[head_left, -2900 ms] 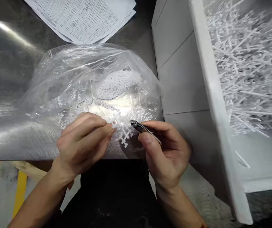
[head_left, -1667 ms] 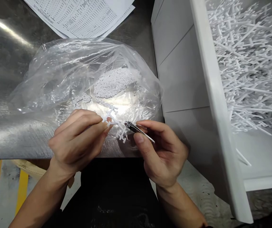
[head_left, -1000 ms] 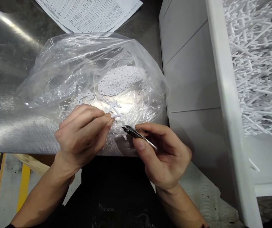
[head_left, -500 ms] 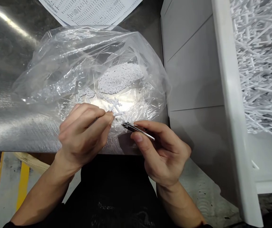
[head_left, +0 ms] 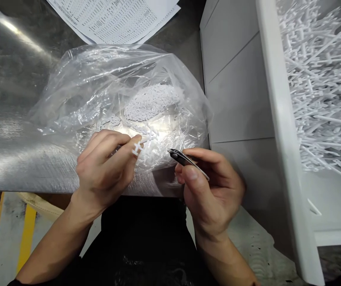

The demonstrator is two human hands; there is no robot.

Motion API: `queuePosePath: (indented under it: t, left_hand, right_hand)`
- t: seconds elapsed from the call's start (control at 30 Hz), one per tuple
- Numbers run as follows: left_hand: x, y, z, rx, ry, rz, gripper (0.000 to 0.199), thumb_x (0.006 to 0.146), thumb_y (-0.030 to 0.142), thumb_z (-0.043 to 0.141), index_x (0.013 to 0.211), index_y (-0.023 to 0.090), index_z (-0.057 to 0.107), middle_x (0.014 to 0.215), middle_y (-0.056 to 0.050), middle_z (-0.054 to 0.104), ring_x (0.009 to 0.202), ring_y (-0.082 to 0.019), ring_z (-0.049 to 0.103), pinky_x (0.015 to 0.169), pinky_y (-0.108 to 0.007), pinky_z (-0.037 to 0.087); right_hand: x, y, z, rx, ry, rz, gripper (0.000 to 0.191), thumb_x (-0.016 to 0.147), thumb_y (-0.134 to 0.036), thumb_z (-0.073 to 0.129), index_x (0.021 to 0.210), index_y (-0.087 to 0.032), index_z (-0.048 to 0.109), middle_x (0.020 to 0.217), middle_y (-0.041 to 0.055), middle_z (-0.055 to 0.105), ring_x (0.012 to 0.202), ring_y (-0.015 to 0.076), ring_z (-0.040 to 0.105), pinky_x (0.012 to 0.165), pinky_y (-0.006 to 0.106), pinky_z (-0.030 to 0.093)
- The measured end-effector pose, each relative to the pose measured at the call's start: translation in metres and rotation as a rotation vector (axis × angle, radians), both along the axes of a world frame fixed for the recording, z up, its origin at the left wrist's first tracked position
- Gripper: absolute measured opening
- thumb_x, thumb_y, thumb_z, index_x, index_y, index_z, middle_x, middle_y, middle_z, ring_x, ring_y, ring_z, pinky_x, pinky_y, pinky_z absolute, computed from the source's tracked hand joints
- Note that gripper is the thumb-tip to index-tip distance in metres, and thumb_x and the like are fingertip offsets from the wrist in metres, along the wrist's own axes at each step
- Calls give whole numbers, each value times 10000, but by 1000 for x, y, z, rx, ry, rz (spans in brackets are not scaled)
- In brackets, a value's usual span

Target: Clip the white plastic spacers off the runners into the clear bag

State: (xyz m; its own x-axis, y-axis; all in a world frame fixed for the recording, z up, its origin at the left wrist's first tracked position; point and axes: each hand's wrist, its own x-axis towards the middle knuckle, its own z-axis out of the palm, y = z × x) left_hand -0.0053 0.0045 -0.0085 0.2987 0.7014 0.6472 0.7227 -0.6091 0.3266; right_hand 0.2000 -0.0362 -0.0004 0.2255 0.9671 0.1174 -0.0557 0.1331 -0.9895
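Note:
Between thumb and forefinger, my left hand (head_left: 105, 167) pinches a small branched white plastic piece (head_left: 137, 148), like a moulding sprue; motion blurs part of it. My right hand (head_left: 214, 186) holds a metal nail clipper (head_left: 185, 159), its jaws pointing left toward the white piece but apart from it. Both hands hover over the near edge of a clear plastic bag (head_left: 99, 75). Inside or under the film lies a heap of tiny white parts (head_left: 152, 102), with a smaller patch to its left.
The bag rests on a metal table (head_left: 6, 159). Printed sheets (head_left: 107, 20) lie behind it. At the right stands a white bin (head_left: 280, 99) with a raised wall, holding many white plastic sprues (head_left: 322, 87). Below the table's left edge is a yellow-lined floor (head_left: 26, 234).
My right hand has drawn the nail clipper to the right, away from the white piece. In my left hand the piece has turned. The view has shifted slightly.

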Motion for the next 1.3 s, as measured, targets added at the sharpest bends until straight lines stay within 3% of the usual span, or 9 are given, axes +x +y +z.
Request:
queuePosePath:
  t: [0.23,0.37,0.5,0.67,0.97,1.13,1.3]
  left_hand:
    - [2,-2,3,-6,-91,-200,268,964,-12,779,1134,186,719,1016,-39,782,926,-189,763,843,-373,671]
    - [-1,-2,2,-76,-66,-281,262,1025,12,692,1205,201,715,1066,-55,787,976,-206,754,852,-401,672]
    - [-4,-2,1,-98,-50,-352,285,1005,14,726,1241,172,722,1099,-83,784,1000,-227,751,867,-411,665]
    - [-5,-2,0,-108,-40,-345,306,1006,5,722,1251,188,719,1103,-65,780,992,-211,742,855,-395,673]
    - [-4,-4,-1,-145,-59,-360,310,1013,3,704,1234,220,736,1071,-70,797,991,-221,752,845,-413,681]
    - [-2,-4,-2,-149,-63,-387,282,999,-16,700,1210,169,725,1090,-88,789,1012,-235,761,860,-410,666]
    - [2,-2,-2,-142,-28,-371,262,982,-58,698,1140,151,690,985,-47,711,916,-186,686,824,-363,617]
  right_hand:
    - [-1,1,-4,23,16,-15,175,998,-271,839,1172,-285,830,848,-5,794,707,184,751,669,331,655]
    - [-1,4,-2,32,14,-14,136,1016,-299,848,1151,-290,841,859,-7,798,709,172,754,673,312,665]
    - [-2,5,2,34,-26,-37,149,999,-229,854,1127,-305,851,846,-18,777,725,165,751,697,299,678]
    - [-3,6,4,28,-33,-37,246,951,-124,843,1113,-309,849,837,-31,761,720,159,739,697,292,671]
    - [-6,7,5,26,-13,-23,285,935,-84,830,1125,-294,861,863,-30,782,749,149,762,720,270,683]
    - [-7,7,5,12,-11,-46,204,966,-127,851,1103,-278,870,858,-30,807,727,136,764,698,251,676]
    - [-12,10,5,-25,-4,-80,112,1003,-173,842,1080,-252,860,930,2,880,796,153,826,751,267,694]
